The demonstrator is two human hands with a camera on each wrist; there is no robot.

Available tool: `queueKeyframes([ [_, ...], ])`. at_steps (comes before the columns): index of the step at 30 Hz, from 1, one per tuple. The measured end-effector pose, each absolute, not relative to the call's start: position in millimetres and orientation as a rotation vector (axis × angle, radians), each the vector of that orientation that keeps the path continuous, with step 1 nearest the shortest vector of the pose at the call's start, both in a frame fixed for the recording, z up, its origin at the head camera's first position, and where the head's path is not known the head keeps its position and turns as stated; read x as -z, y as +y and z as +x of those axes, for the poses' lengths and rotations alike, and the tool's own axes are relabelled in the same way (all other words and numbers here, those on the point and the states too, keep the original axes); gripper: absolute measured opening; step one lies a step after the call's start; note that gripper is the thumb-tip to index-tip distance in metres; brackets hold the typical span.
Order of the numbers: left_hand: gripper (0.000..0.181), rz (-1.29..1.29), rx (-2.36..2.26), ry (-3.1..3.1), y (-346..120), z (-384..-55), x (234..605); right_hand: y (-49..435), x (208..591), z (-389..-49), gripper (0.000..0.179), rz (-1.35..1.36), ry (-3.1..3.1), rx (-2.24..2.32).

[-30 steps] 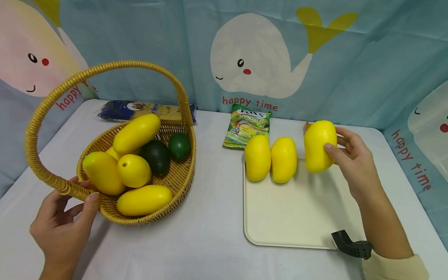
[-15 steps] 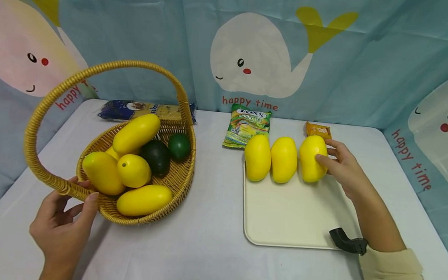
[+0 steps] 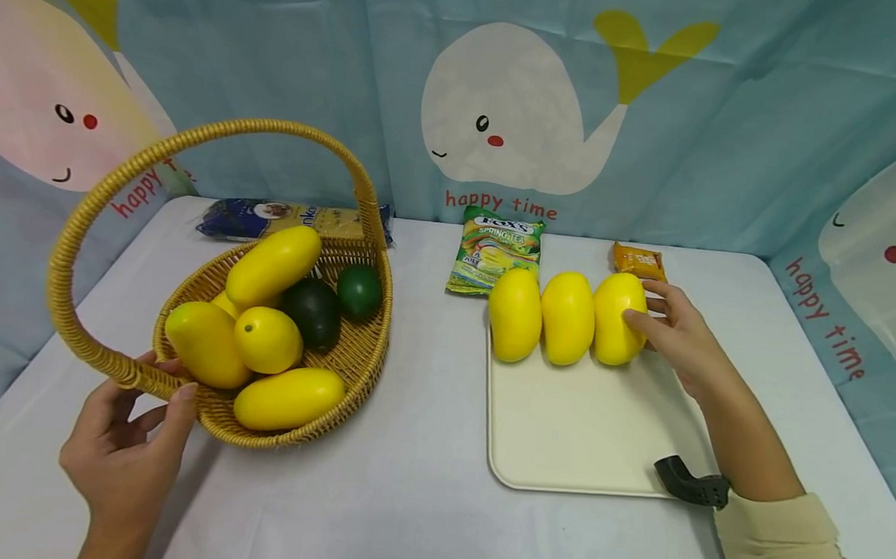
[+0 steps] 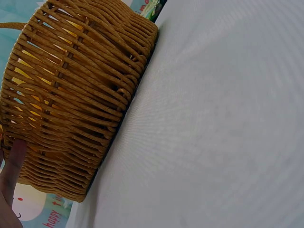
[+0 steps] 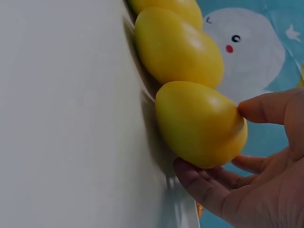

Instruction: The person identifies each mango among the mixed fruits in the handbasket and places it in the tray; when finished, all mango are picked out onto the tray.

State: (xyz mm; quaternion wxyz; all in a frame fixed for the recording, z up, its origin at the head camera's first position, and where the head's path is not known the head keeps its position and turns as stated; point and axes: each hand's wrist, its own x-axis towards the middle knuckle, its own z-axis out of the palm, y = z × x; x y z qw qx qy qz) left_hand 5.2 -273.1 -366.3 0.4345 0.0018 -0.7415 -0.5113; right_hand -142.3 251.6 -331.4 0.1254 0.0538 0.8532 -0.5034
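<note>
My left hand [image 3: 129,445] grips the near left rim of a woven basket [image 3: 372,368], thumb at the base of its tall handle. Inside the basket lie several yellow mangoes, a lemon [image 3: 268,341], a dark avocado [image 3: 311,313] and a small green fruit [image 3: 359,291]. At the right, my right hand [image 3: 678,335] holds a yellow mango [image 3: 617,319] between thumb and fingers at the back of a cream tray [image 3: 591,436]. Two more mangoes stand in line to its left, the middle mango [image 3: 567,318] and the left mango [image 3: 515,316]. The right wrist view shows the held mango [image 5: 199,126] close against its neighbour.
A green candy bag [image 3: 494,252] lies behind the left mango. Beyond the tray's back edge is a small orange packet [image 3: 639,260]. A blue and yellow packet [image 3: 293,221] lies behind the basket. A curtain with whales [image 3: 500,107] hangs behind the white table [image 3: 427,412].
My right hand has lowered its mango onto the back of the tray and slid it left against the middle mango. The orange packet has come into view. My left hand stays at the basket.
</note>
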Motion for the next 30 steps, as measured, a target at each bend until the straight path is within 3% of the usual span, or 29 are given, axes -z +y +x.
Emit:
queueKeyframes([
  [14, 0.044, 0.015, 1.281, -1.855, -275.4, 5.5, 368.5, 252.6, 328.8, -140.4, 0.082, 0.157, 2.537, 1.427],
  [30, 0.043, 0.018, 1.270, -1.864, -272.6, 5.0, 365.0, 255.7, 332.2, -140.6, 0.075, 0.095, 2.588, 1.466],
])
